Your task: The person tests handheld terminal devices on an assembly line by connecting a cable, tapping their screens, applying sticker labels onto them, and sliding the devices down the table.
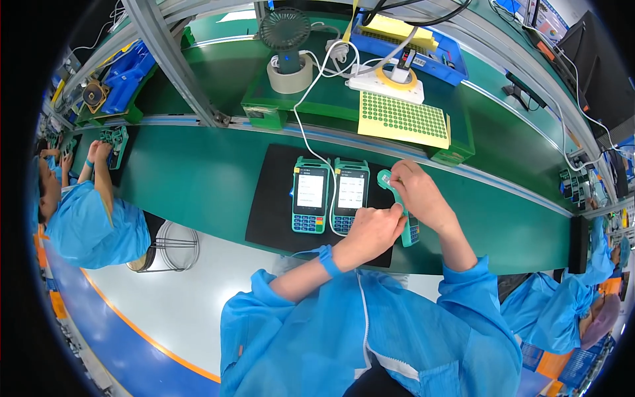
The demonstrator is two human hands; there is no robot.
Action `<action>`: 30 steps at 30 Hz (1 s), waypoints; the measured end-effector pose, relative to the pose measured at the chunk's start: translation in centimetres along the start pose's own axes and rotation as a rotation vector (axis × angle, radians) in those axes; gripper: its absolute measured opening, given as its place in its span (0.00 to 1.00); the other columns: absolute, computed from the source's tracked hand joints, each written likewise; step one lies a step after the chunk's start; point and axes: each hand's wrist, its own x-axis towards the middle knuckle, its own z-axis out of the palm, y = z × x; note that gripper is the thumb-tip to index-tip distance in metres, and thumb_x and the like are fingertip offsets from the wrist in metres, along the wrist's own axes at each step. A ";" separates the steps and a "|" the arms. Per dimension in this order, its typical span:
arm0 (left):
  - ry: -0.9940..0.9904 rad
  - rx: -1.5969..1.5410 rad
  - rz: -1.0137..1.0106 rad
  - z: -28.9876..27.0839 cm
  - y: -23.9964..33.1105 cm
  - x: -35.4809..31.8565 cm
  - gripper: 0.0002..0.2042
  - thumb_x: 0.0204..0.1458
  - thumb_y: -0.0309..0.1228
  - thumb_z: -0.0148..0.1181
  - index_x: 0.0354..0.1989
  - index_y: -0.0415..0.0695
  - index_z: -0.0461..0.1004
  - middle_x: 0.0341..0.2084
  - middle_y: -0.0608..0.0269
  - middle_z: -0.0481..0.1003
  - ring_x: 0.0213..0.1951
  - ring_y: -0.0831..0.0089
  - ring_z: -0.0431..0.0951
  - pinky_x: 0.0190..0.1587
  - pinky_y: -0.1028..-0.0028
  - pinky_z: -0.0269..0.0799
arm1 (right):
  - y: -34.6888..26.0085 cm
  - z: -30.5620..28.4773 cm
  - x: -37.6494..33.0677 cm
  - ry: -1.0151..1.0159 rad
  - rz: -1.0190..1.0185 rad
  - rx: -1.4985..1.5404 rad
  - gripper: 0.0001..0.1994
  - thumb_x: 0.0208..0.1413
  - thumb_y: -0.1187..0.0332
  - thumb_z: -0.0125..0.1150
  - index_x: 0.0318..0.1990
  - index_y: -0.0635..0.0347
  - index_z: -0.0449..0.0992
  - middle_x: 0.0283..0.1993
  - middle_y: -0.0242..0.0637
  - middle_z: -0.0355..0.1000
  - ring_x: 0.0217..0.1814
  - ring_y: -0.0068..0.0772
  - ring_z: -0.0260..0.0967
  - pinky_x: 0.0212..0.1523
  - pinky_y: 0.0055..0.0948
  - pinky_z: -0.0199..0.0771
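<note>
A third teal card payment terminal [413,233] is turned on its edge at the right side of the black mat, partly covered by my hands. My left hand [372,233], with a blue wrist strap, has curled fingers gripping that terminal's near side. Over its upper part my right hand [418,193] is closed in a pinch; whatever is between the fingertips is hidden. Left of my hands, two similar terminals lie face up with lit screens: the left terminal [310,192] and the middle terminal [350,188]. A white cable [305,132] hangs down across the middle one.
Beneath the terminals lies a black mat [268,198] on the green bench [178,159]. On the shelf behind stand a small fan [286,33], a white power strip [390,86] and a yellow sheet of round green stickers [405,119]. Co-workers in blue sit at both sides.
</note>
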 end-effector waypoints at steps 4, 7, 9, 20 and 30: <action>-0.008 0.005 -0.016 0.1 0.1 -0.2 0.10 0.62 0.34 0.61 0.35 0.39 0.72 0.19 0.50 0.78 0.22 0.49 0.80 0.23 0.54 0.73 | -0.6 0.5 0.0 0.040 -0.013 -0.105 0.08 0.57 0.77 0.64 0.43 0.67 0.74 0.47 0.49 0.74 0.49 0.59 0.74 0.47 0.44 0.77; -0.023 -0.017 -0.047 -0.3 -0.2 -0.7 0.10 0.62 0.34 0.61 0.35 0.40 0.72 0.20 0.49 0.78 0.23 0.47 0.80 0.25 0.53 0.74 | -1.4 0.4 -0.4 0.126 0.041 -0.028 0.13 0.57 0.78 0.66 0.48 0.66 0.74 0.49 0.50 0.75 0.49 0.58 0.76 0.47 0.43 0.79; -0.040 -0.033 -0.073 -0.7 -0.9 -1.4 0.10 0.63 0.34 0.60 0.36 0.40 0.72 0.21 0.48 0.78 0.25 0.45 0.80 0.27 0.52 0.74 | -1.1 0.9 -1.2 0.285 0.039 0.183 0.17 0.57 0.76 0.68 0.53 0.64 0.73 0.52 0.52 0.75 0.51 0.57 0.77 0.48 0.44 0.80; -0.137 -0.276 -0.212 -2.3 -4.5 -2.6 0.09 0.64 0.32 0.59 0.36 0.38 0.77 0.23 0.43 0.77 0.30 0.41 0.78 0.32 0.53 0.73 | -0.5 8.1 -8.8 0.264 -0.014 0.107 0.47 0.49 0.63 0.73 0.77 0.59 0.56 0.82 0.62 0.39 0.82 0.68 0.43 0.76 0.58 0.50; 0.199 -0.918 -0.441 -10.8 -6.0 -6.0 0.09 0.70 0.29 0.53 0.46 0.39 0.79 0.18 0.76 0.65 0.21 0.88 0.61 0.24 0.81 0.53 | -0.8 7.9 -8.3 0.258 0.040 -0.088 0.43 0.48 0.71 0.66 0.76 0.60 0.59 0.82 0.57 0.45 0.80 0.68 0.47 0.76 0.57 0.53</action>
